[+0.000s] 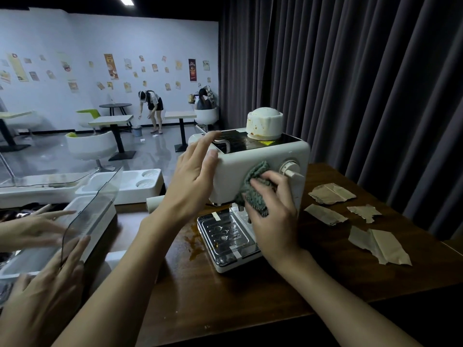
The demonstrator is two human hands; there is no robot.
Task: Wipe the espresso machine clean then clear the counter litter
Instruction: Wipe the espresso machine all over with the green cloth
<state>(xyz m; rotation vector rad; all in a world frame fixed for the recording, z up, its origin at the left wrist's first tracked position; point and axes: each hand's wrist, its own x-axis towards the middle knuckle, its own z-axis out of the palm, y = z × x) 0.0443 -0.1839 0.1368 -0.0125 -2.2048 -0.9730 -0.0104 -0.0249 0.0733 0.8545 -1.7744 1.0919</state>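
Observation:
A white espresso machine (263,156) stands on the dark wooden counter (288,284). My right hand (273,216) presses a grey-green cloth (253,189) against the machine's front panel, just left of its dial (289,169). My left hand (193,174) rests with spread fingers on the machine's upper left corner, holding nothing. A stained white cap (264,123) sits on the machine's black top. The metal drip tray (225,236) juts out below. Several torn brown paper scraps (378,244) lie on the counter to the right.
A brown liquid spill (191,244) marks the counter left of the drip tray. Another person's two hands (45,279) reach over a clear-sided display case (87,216) at the left. Dark curtains hang behind. A person bends over far back among café tables.

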